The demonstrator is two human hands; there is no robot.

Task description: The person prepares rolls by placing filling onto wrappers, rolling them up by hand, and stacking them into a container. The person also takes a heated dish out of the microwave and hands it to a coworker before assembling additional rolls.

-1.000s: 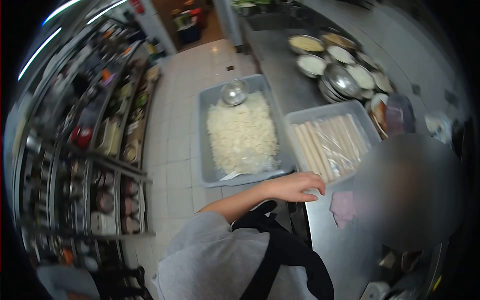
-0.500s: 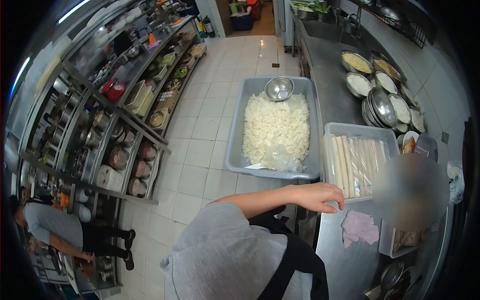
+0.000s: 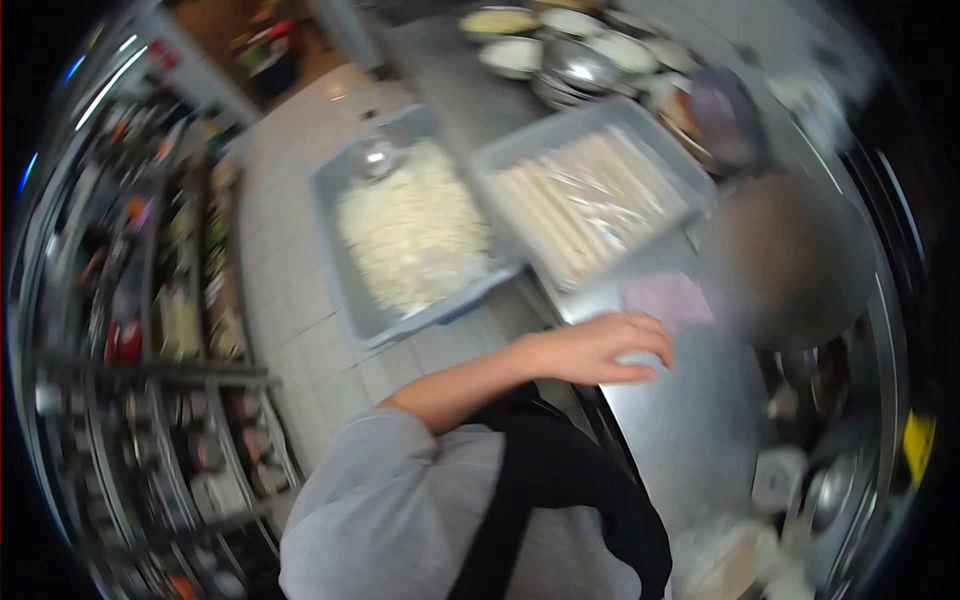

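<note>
My left hand [image 3: 605, 350] hovers at the near edge of the steel counter [image 3: 690, 400]. Its thumb and curled fingers are apart, and nothing shows between them. Just beyond the fingertips lies a crumpled pink cloth [image 3: 668, 299]; I cannot tell whether they touch. Farther off stands a clear plastic container [image 3: 487, 158] of long pale rolls [image 3: 570, 210], some under clear wrap. My right hand is out of view.
Left of the counter, a blue-grey tub [image 3: 328, 215] holds white rice [image 3: 410, 225] and a metal bowl [image 3: 378, 157]. Several filled bowls [image 3: 512, 57] stand at the back. Metal shelving [image 3: 160, 370] lines the far left. A blurred round patch hides part of the right side.
The view has swung to the right, so the tub and container sit farther left and up. More of the counter's near end shows. My left hand stays near the cloth, empty.
</note>
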